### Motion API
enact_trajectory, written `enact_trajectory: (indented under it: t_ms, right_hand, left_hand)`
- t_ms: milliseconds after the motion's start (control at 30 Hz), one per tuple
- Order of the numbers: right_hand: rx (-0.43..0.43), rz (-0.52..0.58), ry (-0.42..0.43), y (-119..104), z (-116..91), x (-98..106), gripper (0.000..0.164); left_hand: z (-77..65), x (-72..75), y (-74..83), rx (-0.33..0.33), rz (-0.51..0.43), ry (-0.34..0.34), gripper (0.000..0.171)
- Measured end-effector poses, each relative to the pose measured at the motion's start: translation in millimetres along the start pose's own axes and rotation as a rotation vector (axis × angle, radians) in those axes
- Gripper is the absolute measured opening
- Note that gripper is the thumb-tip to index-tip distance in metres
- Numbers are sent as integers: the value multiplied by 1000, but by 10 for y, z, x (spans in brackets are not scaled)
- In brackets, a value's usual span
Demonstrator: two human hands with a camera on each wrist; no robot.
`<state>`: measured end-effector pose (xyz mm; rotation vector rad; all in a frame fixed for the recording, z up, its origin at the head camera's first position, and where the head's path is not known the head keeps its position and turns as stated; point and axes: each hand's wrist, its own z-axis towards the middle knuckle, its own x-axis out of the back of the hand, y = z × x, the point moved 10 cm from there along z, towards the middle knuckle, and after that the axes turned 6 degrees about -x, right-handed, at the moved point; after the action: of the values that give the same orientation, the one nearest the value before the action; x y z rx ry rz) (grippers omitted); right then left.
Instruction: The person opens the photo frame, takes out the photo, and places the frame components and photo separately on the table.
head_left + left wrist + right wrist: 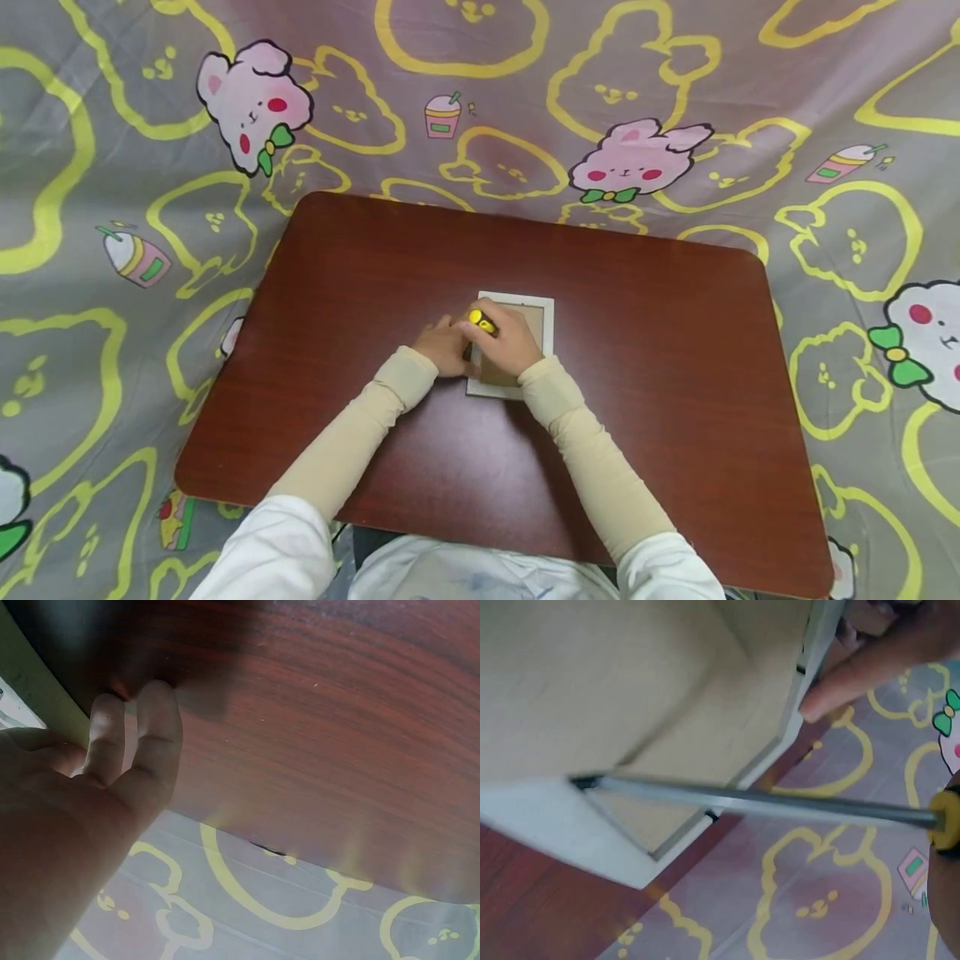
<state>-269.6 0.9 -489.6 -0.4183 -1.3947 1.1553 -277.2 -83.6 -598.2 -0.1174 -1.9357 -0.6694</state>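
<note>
A picture frame [549,333] with a pale border lies on the brown table, its tan backing board [705,667] facing up. My right hand [512,337] grips a screwdriver by its yellow and black handle [480,320]. In the right wrist view the screwdriver's metal shaft [780,804] slants across the frame, its tip at the inner edge of the border. My left hand [444,348] is at the frame's left side, its fingers [156,727] slightly bent and reaching down to the tabletop. One left digit [847,686] touches the frame's outer edge.
The brown wooden table [660,350] has rounded corners and extends around the frame on all sides. A grey patterned cloth [517,100] hangs behind the table and along both sides. Small dark tabs [712,816] sit along the frame's inner edge.
</note>
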Motion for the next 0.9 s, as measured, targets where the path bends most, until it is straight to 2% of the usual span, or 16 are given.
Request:
enact_trajectory:
  t_ms: [67, 167, 400, 633, 800, 900]
  right_hand:
    - [10, 60, 4, -7, -31, 103, 14]
    - [14, 122, 26, -21, -93, 282, 9]
    - [15, 278, 71, -344, -227, 789, 5]
    - [-35, 453, 130, 174, -278, 971, 9]
    - [-33, 533, 213, 291, -335, 1107, 12]
    - [-27, 534, 205, 269, -344, 1087, 12]
  left_hand:
    - [7, -5, 8, -8, 24, -12, 113]
    - [6, -12, 35, -20, 65, -42, 115]
    - [-44, 17, 30, -2, 91, -56, 115]
    - [-25, 10, 30, -3, 101, -54, 115]
    - [-26, 15, 57, -3, 106, -61, 115]
    - [-45, 23, 76, 5, 95, -68, 115]
